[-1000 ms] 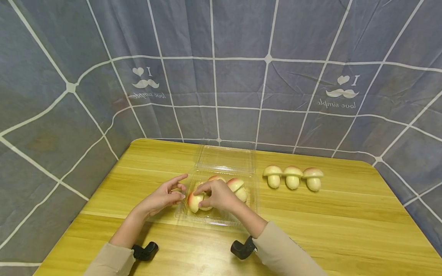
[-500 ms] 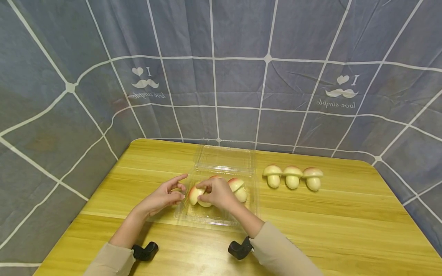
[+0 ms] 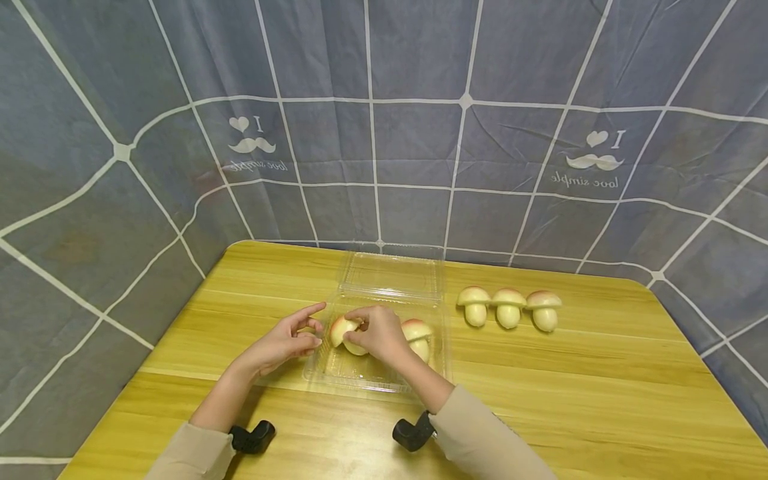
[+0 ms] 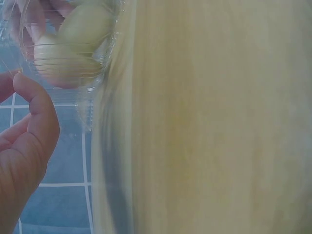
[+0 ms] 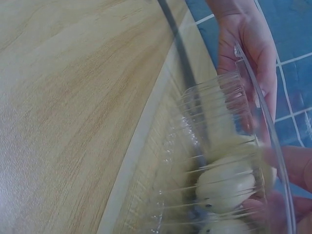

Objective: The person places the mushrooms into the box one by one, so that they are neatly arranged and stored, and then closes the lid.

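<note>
In the head view a clear plastic clamshell box (image 3: 384, 384) lies with its lid (image 3: 393, 273) folded back. My right hand (image 3: 384, 337) reaches inside and pinches a glossy, pale yellow mushroom (image 3: 343, 330) with a red-tinted cap, between thumb and fingers. Another mushroom (image 3: 417, 331) lies in the box's right part, partly behind my right wrist. My left hand (image 3: 288, 340) is at the box's left side, index finger extended, other fingers loosely bent. In the left wrist view its thumb is close to the box wall; whether it touches is unclear. The right wrist view shows mushrooms (image 5: 226, 183) through the wall.
Right of the box, three more mushrooms (image 3: 508, 308) stand in a row on the wooden table (image 3: 576, 400). A grey curtain (image 3: 420, 147) with white lines hangs behind the table. Black wrist mounts (image 3: 253, 437) sit on both forearms.
My right hand has shifted the pinched mushroom away from me, toward the lid. The mushroom at right has turned and slid slightly nearer. A red cap behind my hand is now hidden. My left hand stays.
</note>
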`<state>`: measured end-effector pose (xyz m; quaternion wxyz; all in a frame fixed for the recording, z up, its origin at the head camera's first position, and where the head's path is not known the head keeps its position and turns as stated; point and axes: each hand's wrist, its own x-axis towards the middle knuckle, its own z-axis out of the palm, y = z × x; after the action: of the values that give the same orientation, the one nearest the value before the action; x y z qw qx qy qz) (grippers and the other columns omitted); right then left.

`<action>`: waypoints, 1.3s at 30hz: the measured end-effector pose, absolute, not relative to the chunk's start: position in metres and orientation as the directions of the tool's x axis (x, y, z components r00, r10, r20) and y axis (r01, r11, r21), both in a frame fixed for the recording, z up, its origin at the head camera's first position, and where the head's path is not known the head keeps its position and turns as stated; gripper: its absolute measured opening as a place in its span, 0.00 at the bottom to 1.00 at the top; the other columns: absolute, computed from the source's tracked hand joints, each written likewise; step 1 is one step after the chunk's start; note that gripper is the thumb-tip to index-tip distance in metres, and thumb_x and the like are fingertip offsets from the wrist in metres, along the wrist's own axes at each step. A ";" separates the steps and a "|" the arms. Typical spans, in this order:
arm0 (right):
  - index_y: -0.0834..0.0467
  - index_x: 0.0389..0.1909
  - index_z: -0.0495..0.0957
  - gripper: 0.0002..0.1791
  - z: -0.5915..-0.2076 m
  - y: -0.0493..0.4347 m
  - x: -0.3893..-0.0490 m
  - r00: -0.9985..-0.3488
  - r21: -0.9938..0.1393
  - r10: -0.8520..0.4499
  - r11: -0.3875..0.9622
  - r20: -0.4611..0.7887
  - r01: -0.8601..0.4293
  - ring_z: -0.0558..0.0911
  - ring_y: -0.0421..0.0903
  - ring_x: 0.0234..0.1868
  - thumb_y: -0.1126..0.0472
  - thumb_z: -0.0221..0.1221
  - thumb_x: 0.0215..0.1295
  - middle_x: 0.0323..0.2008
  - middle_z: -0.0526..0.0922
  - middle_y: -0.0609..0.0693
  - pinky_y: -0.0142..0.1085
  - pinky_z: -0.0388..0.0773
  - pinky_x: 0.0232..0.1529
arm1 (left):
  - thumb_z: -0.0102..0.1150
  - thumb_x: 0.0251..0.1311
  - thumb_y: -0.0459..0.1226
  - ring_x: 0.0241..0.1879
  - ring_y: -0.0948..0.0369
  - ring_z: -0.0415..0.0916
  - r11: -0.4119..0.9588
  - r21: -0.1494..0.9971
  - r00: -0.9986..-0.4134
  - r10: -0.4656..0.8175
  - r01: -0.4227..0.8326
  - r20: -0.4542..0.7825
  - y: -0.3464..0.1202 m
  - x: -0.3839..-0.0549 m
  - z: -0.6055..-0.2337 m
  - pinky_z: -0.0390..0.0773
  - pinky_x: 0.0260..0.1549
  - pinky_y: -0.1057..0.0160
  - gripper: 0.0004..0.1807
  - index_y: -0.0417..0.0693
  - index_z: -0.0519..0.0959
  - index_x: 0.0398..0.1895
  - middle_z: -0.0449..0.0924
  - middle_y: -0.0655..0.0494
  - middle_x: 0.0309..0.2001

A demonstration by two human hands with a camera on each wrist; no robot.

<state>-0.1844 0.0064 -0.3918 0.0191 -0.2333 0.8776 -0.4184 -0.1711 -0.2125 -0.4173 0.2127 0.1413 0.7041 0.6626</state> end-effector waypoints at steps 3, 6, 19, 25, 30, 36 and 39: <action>0.64 0.42 0.83 0.15 -0.391 0.005 -0.184 -0.898 -0.740 -0.406 0.548 0.171 -0.389 0.77 0.37 0.24 0.66 0.67 0.51 0.37 0.84 0.54 0.25 0.70 0.20 | 0.53 0.60 0.28 0.29 0.65 0.64 0.080 0.993 -0.868 0.483 -0.082 -0.111 -0.212 -0.171 -0.417 0.69 0.27 0.69 0.40 0.36 0.44 0.72 0.62 0.46 0.44; 0.64 0.42 0.83 0.15 -0.391 0.004 -0.183 -0.905 -0.738 -0.386 0.555 0.180 -0.384 0.74 0.36 0.20 0.66 0.68 0.51 0.35 0.84 0.55 0.24 0.66 0.16 | 0.52 0.60 0.28 0.29 0.65 0.64 0.077 0.994 -0.868 0.484 -0.083 -0.110 -0.212 -0.171 -0.417 0.69 0.27 0.69 0.40 0.36 0.44 0.72 0.62 0.47 0.43; 0.64 0.41 0.83 0.15 -0.392 0.002 -0.182 -0.911 -0.723 -0.354 0.571 0.211 -0.390 0.64 0.34 0.12 0.66 0.68 0.50 0.31 0.84 0.54 0.22 0.58 0.12 | 0.52 0.60 0.28 0.28 0.65 0.64 0.071 0.994 -0.867 0.487 -0.085 -0.109 -0.212 -0.170 -0.417 0.69 0.27 0.69 0.40 0.36 0.43 0.72 0.62 0.47 0.43; 0.63 0.43 0.82 0.16 -0.389 0.008 -0.182 -0.911 -0.764 -0.376 0.534 0.171 -0.364 0.81 0.42 0.26 0.66 0.67 0.51 0.42 0.83 0.56 0.25 0.71 0.20 | 0.53 0.60 0.28 0.28 0.65 0.64 0.082 0.993 -0.872 0.476 -0.091 -0.119 -0.211 -0.169 -0.416 0.69 0.27 0.69 0.40 0.37 0.44 0.72 0.62 0.47 0.44; 0.61 0.47 0.81 0.18 -0.382 0.019 -0.181 -0.919 -0.854 -0.388 0.453 0.068 -0.255 0.83 0.52 0.39 0.64 0.67 0.53 0.49 0.80 0.57 0.31 0.78 0.28 | 0.53 0.60 0.28 0.27 0.65 0.64 0.080 0.992 -0.872 0.474 -0.095 -0.121 -0.212 -0.170 -0.417 0.69 0.27 0.69 0.40 0.37 0.44 0.72 0.62 0.48 0.44; 0.60 0.48 0.81 0.19 -0.371 0.036 -0.182 -0.914 -0.900 -0.406 0.388 0.027 -0.199 0.81 0.53 0.43 0.63 0.67 0.53 0.54 0.77 0.56 0.36 0.80 0.34 | 0.52 0.60 0.28 0.27 0.65 0.64 0.078 0.992 -0.875 0.467 -0.104 -0.128 -0.211 -0.170 -0.416 0.69 0.27 0.69 0.40 0.39 0.45 0.72 0.62 0.47 0.45; 0.61 0.49 0.81 0.20 -0.367 0.044 -0.184 -0.915 -0.919 -0.404 0.358 0.006 -0.164 0.81 0.53 0.45 0.63 0.67 0.52 0.54 0.77 0.56 0.38 0.79 0.37 | 0.52 0.59 0.27 0.27 0.66 0.63 0.076 0.991 -0.877 0.463 -0.106 -0.129 -0.211 -0.170 -0.415 0.68 0.26 0.69 0.40 0.39 0.45 0.72 0.61 0.46 0.45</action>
<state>-0.1841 0.0444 -0.3672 0.1112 -0.1737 0.8166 -0.5391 -0.1705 -0.2107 -0.4154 0.2129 0.1270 0.7018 0.6679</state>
